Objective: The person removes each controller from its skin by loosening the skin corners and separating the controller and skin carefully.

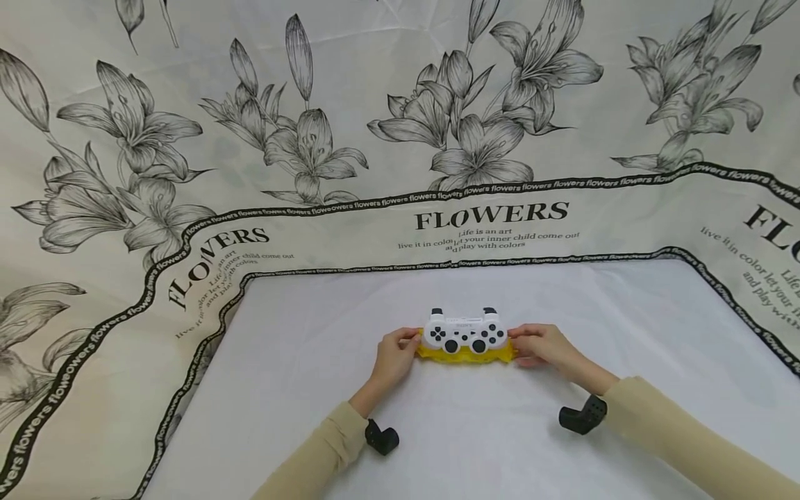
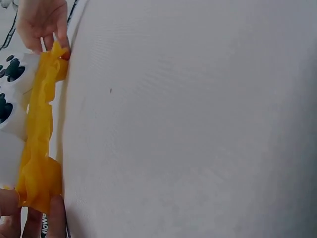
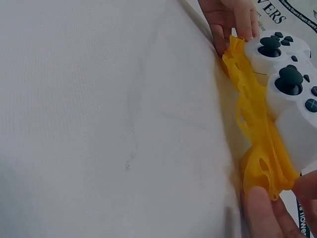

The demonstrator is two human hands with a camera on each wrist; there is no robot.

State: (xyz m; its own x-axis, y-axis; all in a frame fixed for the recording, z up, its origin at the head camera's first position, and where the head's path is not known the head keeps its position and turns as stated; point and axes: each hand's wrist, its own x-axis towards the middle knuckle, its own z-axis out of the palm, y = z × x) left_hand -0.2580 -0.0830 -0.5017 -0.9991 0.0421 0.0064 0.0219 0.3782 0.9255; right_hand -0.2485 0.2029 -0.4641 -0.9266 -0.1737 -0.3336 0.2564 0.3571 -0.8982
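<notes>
A white game controller (image 1: 464, 325) with black sticks and buttons sits face up above a floppy yellow silicone cover (image 1: 462, 356). Cutouts in the cover show in the right wrist view, where the soft piece (image 3: 255, 106) runs along the controller's handle side. My left hand (image 1: 394, 360) pinches the left end of the cover, close beside the controller. At the opposite end, my right hand (image 1: 548, 352) pinches the cover between thumb and fingers (image 3: 261, 210). How far the cover reaches under the controller is hidden.
A white cloth (image 1: 475, 430) covers the table. Behind it and at both sides rises a flower-printed fabric (image 1: 350, 236) with black lettered bands. Black wrist devices (image 1: 382, 437) are worn at both sleeve cuffs.
</notes>
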